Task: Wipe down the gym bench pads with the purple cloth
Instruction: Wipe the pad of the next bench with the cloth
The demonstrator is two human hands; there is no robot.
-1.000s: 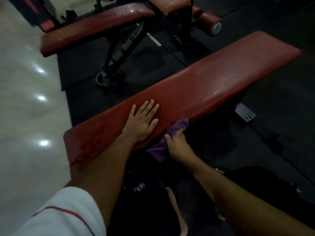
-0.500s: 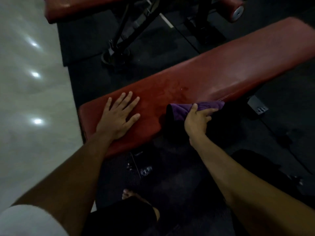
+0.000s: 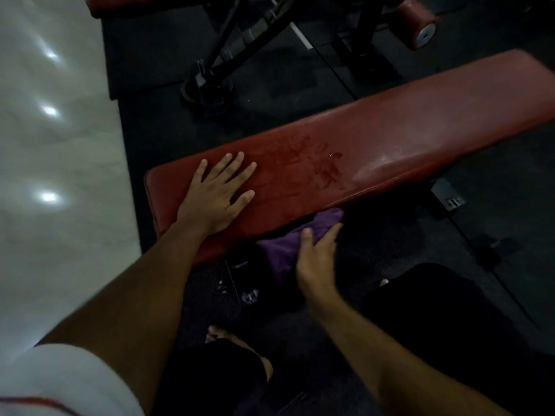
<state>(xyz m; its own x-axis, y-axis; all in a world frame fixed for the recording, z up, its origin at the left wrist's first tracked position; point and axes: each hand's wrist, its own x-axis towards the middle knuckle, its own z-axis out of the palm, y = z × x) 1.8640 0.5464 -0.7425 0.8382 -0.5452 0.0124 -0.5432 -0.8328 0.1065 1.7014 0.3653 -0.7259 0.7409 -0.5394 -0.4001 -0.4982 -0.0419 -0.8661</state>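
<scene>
A long red bench pad [image 3: 390, 136] runs from the lower left up to the right edge, with wet streaks on its middle. My left hand [image 3: 217, 195] lies flat on the pad's near end, fingers spread. My right hand [image 3: 316, 259] presses the purple cloth [image 3: 288, 250] against the pad's near side edge, below the top face. Part of the cloth hangs under the pad's rim and behind my fingers.
A second red bench pad [image 3: 144, 3] and its black frame [image 3: 222, 64] stand behind, with a red roller pad [image 3: 416, 24] at the upper right. Pale glossy floor [image 3: 54, 160] fills the left. Dark rubber mat lies under the benches. My knees and bare foot [image 3: 228, 340] are below.
My right hand slid the cloth along the pad's near edge, first to the right, then back left and lower under the rim. My left hand stayed planted on the pad.
</scene>
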